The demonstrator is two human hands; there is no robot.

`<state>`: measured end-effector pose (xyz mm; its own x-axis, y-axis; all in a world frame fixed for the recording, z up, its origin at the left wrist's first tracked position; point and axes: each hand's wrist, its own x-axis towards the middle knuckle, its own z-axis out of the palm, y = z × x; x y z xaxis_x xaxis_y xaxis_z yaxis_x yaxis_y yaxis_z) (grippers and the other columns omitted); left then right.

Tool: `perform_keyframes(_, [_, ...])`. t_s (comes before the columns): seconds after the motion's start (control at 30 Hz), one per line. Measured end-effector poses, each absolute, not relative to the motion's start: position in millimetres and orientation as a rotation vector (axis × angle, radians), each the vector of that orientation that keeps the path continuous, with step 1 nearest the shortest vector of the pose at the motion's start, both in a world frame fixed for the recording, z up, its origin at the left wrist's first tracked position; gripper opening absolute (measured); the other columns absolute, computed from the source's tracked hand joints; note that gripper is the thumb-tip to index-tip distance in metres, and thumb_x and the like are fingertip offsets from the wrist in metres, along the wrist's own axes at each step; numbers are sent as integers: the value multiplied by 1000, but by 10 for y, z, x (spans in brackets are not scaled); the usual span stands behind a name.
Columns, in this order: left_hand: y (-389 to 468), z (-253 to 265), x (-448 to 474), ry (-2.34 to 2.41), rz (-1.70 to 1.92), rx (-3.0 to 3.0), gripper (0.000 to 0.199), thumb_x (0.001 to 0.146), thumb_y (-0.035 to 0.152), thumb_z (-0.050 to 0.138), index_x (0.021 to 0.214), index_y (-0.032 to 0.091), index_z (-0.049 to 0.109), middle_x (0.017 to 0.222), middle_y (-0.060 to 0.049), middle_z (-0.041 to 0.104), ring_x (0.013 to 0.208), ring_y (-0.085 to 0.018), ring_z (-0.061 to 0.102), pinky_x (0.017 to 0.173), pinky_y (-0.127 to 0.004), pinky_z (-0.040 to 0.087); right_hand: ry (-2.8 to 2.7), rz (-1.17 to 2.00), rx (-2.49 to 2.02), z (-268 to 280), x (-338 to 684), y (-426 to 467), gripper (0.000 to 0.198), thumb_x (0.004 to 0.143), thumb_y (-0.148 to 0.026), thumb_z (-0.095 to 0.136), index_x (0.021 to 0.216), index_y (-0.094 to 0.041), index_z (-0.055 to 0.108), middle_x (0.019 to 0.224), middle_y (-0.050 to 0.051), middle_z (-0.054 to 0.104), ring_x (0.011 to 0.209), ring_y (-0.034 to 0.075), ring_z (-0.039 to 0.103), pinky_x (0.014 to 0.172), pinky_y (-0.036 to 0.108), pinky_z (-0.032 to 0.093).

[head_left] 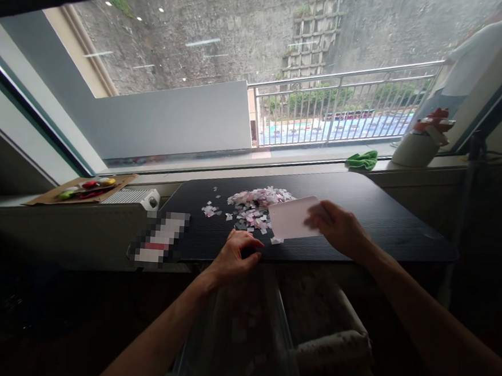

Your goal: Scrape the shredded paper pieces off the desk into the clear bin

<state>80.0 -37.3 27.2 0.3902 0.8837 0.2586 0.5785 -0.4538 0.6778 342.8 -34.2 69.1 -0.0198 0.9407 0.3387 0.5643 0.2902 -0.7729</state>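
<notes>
Small pale pink and white paper pieces (259,199) lie in a loose pile on a dark tabletop (320,187). A flat, pale pinkish card (292,218) is gripped along its right side by my right hand (338,223), whose fingertips are blurred. The card's left end is at the pile, with a few pieces by its lower corner. My left hand (238,253) rests by the table's near edge, just in front of the pile. Its fingers are curved, with a gap between thumb and forefinger, and nothing shows in it. Below it stands a clear plastic bin (283,310).
A pale wrapped bundle (335,343) is right of the bin. On the sill are a green cloth (362,160) and a white container (415,147) with a red top. A cardboard sheet (83,190) with colourful items lies left. A person (479,61) stands beyond the window.
</notes>
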Motion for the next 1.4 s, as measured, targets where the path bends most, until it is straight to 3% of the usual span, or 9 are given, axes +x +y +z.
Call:
perform_keyframes(0.27, [-377,285,807,1272,826,2154,17,74,18,63,88,22,71,98,-5,67,110,-24,55,106,-45,38,-1531,555,-1477,652,3542,-270,13,79,-26,55,90,-20,59,84,8,76,76,22,71,65,33,55])
perform_keyframes(0.63, [-351,258,800,1271,830,2177,17,74,20,63,89,22,71,98,-6,66,110,-25,55,105,-47,38,-1500,451,-1591,687,3744,-533,14,75,-28,62,87,-20,64,76,5,75,70,20,69,62,28,53])
perform_keyframes(0.7, [-351,266,817,1296,805,2245,17,75,20,62,89,22,71,97,-6,66,109,-25,55,107,-51,34,-1517,463,-1604,704,3749,-562,13,75,-27,63,86,-20,64,74,4,74,67,19,69,60,27,52])
perform_keyframes(0.83, [-374,337,933,1233,634,2533,18,77,21,61,93,23,70,96,-4,63,111,-25,54,114,-63,11,-1539,462,-1599,719,3732,-601,9,75,-27,61,82,-21,64,72,3,74,64,19,67,57,26,52])
perform_keyframes(0.9, [-388,394,1025,1167,565,2649,22,80,21,60,100,23,69,99,-5,62,115,-26,51,114,-63,6,-1542,462,-1574,705,3736,-607,8,76,-27,61,81,-22,64,71,3,74,64,19,67,57,26,52])
perform_keyframes(1.0, [-400,463,1149,1116,467,2733,27,82,23,60,108,25,68,103,-7,61,116,-26,49,115,-62,6,-1561,451,-1551,681,3758,-613,6,75,-27,62,79,-24,64,68,1,73,63,19,67,54,26,51])
perform_keyframes(1.23, [-414,471,1139,1168,443,2781,24,83,27,58,105,25,69,101,-7,60,115,-28,50,113,-65,8,-1515,367,-1644,748,3848,-699,4,73,-28,63,74,-25,63,67,2,70,64,22,66,57,30,52])
perform_keyframes(1.4, [-419,454,1098,1171,448,2773,27,84,26,58,109,22,67,102,-7,61,120,-28,47,114,-65,7,-1453,573,-1514,686,3802,-670,8,75,-28,61,81,-23,62,77,4,74,71,22,70,62,30,55])
